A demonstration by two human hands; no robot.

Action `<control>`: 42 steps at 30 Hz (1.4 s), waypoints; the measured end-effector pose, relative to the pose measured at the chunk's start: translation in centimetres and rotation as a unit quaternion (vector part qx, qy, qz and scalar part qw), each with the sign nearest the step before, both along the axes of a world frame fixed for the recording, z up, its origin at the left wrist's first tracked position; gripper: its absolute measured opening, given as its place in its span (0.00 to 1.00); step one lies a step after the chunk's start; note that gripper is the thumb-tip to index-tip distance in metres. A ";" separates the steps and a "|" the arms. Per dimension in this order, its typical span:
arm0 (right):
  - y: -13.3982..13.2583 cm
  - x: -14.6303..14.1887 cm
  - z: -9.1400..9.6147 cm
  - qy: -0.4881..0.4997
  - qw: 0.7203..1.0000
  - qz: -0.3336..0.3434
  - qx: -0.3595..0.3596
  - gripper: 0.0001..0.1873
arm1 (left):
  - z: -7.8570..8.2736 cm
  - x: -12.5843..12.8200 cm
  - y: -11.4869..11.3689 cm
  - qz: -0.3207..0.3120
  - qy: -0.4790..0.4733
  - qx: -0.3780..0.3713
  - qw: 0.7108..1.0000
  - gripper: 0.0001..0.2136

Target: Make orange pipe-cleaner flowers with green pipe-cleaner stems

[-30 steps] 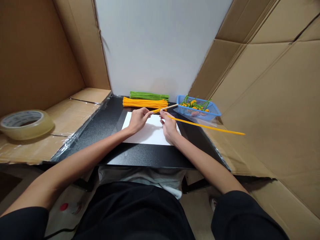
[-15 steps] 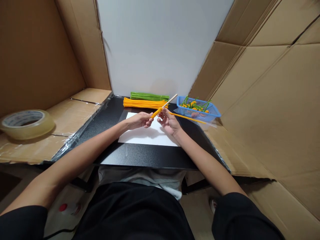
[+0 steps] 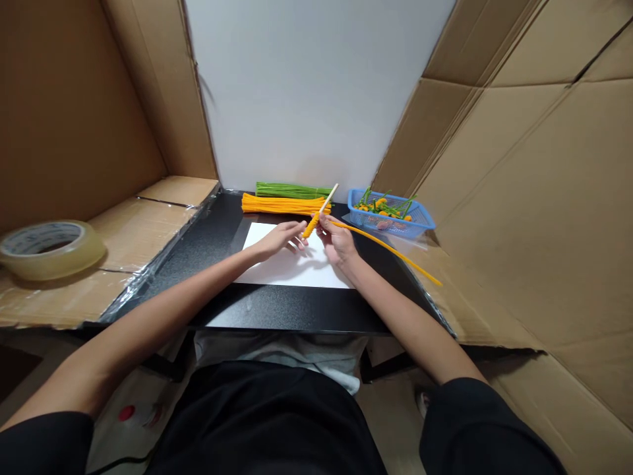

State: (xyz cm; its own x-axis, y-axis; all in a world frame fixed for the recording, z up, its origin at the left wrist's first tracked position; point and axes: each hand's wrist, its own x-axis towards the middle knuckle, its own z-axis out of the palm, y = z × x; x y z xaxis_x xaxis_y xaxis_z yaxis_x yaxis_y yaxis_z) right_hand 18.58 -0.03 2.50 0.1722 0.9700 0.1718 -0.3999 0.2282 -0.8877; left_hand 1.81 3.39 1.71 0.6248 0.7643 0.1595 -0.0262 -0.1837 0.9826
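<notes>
Coils of orange pipe cleaner (image 3: 311,227) wrap the lower part of a thin pale wooden stick (image 3: 330,196). My right hand (image 3: 338,241) pinches the stick where the coils end. From its fingers the pipe cleaner's loose length (image 3: 395,251) curves out to the right, past the table's edge. At the wrapped lower end, my left hand (image 3: 284,239) has its fingers apart, close beside the coils; whether a fingertip touches them I cannot tell. Both hands are above a white sheet of paper (image 3: 281,272).
Behind the hands lie a bundle of orange pipe cleaners (image 3: 281,204) and a green bundle (image 3: 289,190). A blue basket (image 3: 422,224) at the right holds small orange and green pieces. A tape roll (image 3: 74,254) rests on cardboard at the left. Cardboard walls (image 3: 534,198) flank the black table (image 3: 247,310).
My left hand has loosened its fingers from the wrapped end. The stick has turned more upright in my right hand, and the loose pipe cleaner now swings farther right and lower.
</notes>
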 end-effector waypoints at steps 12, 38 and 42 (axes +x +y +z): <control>-0.3 -1.7 -1.5 -0.061 0.996 -0.054 0.036 0.13 | 0.1 0.2 -1.3 0.275 0.104 0.525 0.799 0.08; -0.7 -1.7 -1.3 -0.120 0.989 -0.064 0.051 0.15 | -0.1 0.2 -1.3 0.215 -0.006 0.390 0.895 0.07; -0.6 -1.6 -1.5 -0.133 0.987 -0.070 0.062 0.14 | -0.3 0.2 -1.2 0.219 0.013 0.408 0.886 0.06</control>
